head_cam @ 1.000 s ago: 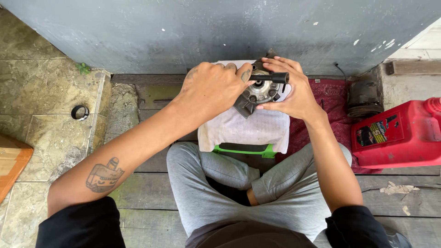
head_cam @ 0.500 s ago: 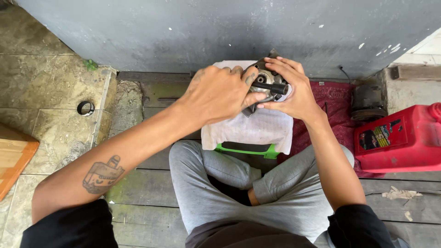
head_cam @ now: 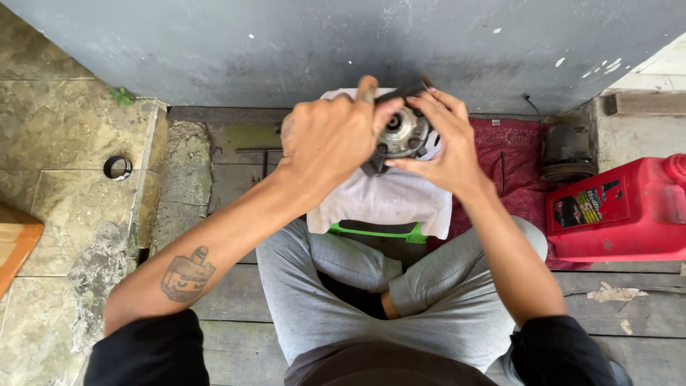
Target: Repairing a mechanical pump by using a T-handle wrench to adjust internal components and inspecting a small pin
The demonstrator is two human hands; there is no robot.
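Both hands grip a round metal part (head_cam: 401, 132) held above a white cloth (head_cam: 386, 196), far centre near the grey wall (head_cam: 286, 50). Left hand (head_cam: 325, 139) curled over its left side, right hand (head_cam: 446, 143) closed around its right edge. Red jerrycan (head_cam: 618, 211) sits at right, black ring (head_cam: 118, 168) on the floor far left.

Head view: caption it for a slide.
Both hands, left hand and right hand, grip a round metal part over a white cloth.
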